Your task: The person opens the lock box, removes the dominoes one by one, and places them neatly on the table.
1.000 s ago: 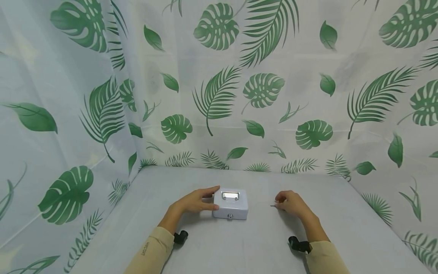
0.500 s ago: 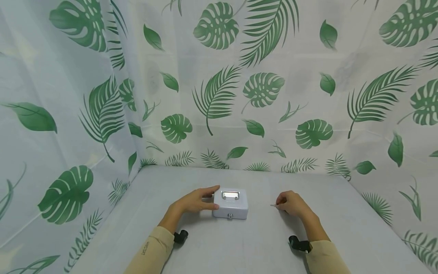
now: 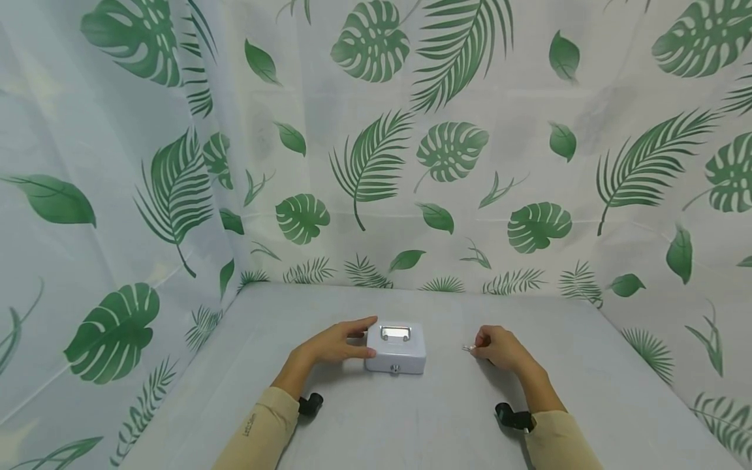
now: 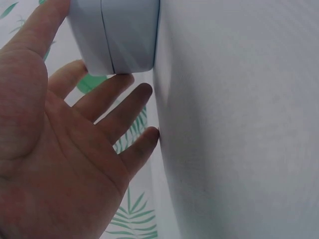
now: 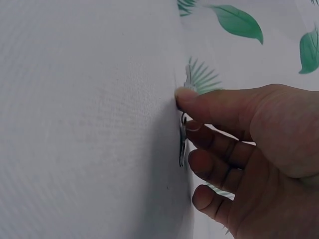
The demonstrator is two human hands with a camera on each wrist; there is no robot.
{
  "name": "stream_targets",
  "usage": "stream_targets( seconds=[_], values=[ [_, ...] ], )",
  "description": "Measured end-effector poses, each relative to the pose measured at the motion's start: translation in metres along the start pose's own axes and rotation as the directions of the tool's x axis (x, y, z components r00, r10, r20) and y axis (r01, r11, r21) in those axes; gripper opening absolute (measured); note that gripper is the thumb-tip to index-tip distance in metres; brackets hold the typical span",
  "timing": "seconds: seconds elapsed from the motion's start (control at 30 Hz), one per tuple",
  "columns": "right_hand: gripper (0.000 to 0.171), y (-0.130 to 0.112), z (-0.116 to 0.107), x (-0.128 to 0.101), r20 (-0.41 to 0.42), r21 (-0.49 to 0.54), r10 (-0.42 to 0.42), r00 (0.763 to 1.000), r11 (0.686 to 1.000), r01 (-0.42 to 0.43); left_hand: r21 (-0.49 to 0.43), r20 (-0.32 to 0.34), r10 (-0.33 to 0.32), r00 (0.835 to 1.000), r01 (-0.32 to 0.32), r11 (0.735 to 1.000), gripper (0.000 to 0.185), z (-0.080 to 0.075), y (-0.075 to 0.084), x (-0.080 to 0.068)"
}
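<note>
A small white cash box [image 3: 395, 356] with a metal handle [image 3: 395, 334] on its lid and a lock on its front stands on the table. My left hand [image 3: 337, 343] rests against the box's left end, thumb near the front edge and index finger near the back. The left wrist view shows the fingers of the left hand [image 4: 65, 149] spread, with fingertips right at the box's end [image 4: 114, 40]. To the right of the box, my right hand [image 3: 499, 347] pinches a small silver key [image 5: 188, 75] between thumb and fingers. A metal ring [image 5: 183, 142] hangs below the thumb.
The table [image 3: 435, 418] has a pale cloth over it. Leaf-print curtains [image 3: 376, 163] close off the back and sides. Black wrist cameras [image 3: 311, 405] sit at both cuffs.
The right hand's fingers have shifted slightly, and more of the silver key sticks out past the fingertips. The left hand and the cash box stay put.
</note>
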State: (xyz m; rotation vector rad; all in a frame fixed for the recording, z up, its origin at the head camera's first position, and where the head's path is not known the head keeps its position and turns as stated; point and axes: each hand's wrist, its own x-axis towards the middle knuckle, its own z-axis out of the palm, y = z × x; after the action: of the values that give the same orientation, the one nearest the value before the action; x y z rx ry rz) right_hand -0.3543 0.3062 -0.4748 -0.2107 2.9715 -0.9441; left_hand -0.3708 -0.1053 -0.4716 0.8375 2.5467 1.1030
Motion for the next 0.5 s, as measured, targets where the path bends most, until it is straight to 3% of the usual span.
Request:
stream_targets(
  seconds=[0.5],
  values=[
    [0.011,-0.0025,0.0005,0.0030,-0.017,-0.019,-0.027,0.999,0.999,0.026,0.003,-0.002,-0.005,1.000,0.005,1.000,0.083,0.0010,-0.0019,0.0025]
  ],
)
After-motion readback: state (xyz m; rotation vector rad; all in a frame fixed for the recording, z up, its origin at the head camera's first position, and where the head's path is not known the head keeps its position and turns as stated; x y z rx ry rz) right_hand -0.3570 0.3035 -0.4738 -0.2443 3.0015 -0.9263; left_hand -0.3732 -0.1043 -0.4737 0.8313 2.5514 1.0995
